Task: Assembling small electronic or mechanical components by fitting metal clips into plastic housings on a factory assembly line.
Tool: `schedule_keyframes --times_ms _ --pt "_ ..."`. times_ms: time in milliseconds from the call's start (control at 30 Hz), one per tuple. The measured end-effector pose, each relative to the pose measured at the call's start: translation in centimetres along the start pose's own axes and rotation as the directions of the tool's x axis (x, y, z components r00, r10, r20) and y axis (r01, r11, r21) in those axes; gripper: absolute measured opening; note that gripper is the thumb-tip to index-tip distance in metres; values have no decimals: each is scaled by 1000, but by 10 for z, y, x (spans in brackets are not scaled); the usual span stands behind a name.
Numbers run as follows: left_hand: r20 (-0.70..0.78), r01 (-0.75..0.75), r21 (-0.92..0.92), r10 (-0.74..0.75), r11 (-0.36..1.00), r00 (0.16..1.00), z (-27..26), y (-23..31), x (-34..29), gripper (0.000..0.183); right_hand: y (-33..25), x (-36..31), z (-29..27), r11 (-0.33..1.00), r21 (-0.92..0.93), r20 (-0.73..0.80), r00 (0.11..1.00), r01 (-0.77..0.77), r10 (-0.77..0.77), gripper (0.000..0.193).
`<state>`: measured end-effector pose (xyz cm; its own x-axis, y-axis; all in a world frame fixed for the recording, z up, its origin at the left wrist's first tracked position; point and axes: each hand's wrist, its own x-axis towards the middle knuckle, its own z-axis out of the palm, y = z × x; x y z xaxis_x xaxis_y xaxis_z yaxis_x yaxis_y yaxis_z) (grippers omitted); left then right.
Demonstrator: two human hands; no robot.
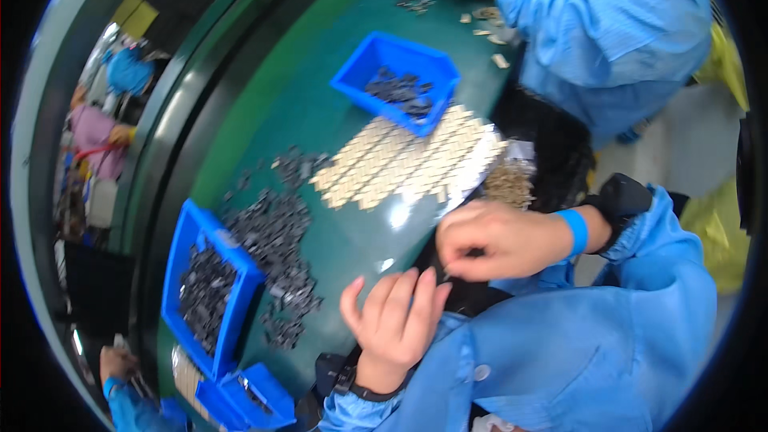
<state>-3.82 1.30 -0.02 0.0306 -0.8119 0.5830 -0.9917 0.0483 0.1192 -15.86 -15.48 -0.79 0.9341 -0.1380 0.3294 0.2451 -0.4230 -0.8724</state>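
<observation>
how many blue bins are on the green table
3 blue bins: one at upper centre holding dark parts, one at the left beside a loose pile, one smaller at the bottom edge. More may lie outside the frame.

No packages, labels, signs or screens in view.

The single head-worn fisheye camera looks steeply down from just above the worker's own forearms, close over the dark green workbench top [320, 120], tilted so the bench runs diagonally; black curved edges ring the whole rounded picture.
</observation>
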Motion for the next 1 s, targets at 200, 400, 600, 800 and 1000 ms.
schedule_keyframes --times_ms 200,400,600,800,1000 --pt "2 226 243 -233 943 972 -23 -65 24 34 -6 -23 -25 955 224 -359 895 -192 264 9" --pt "106 481 79 -488 873 867 -26 -145 34 18 1 -9 -17 932 352 -355 910 -85 216 8" --pt "232 393 214 -438 894 869 21 -148 46 22 15 -14 -22 934 345 -393 888 -96 237 8" --pt "167 485 150 -506 862 846 22 -159 25 14 18 -6 -17 917 391 -332 918 -77 219 7" --pt "282 810 -452 -802 372 526 -8 -136 26 10 25 -1 -9 921 388 -342 920 -46 190 6"
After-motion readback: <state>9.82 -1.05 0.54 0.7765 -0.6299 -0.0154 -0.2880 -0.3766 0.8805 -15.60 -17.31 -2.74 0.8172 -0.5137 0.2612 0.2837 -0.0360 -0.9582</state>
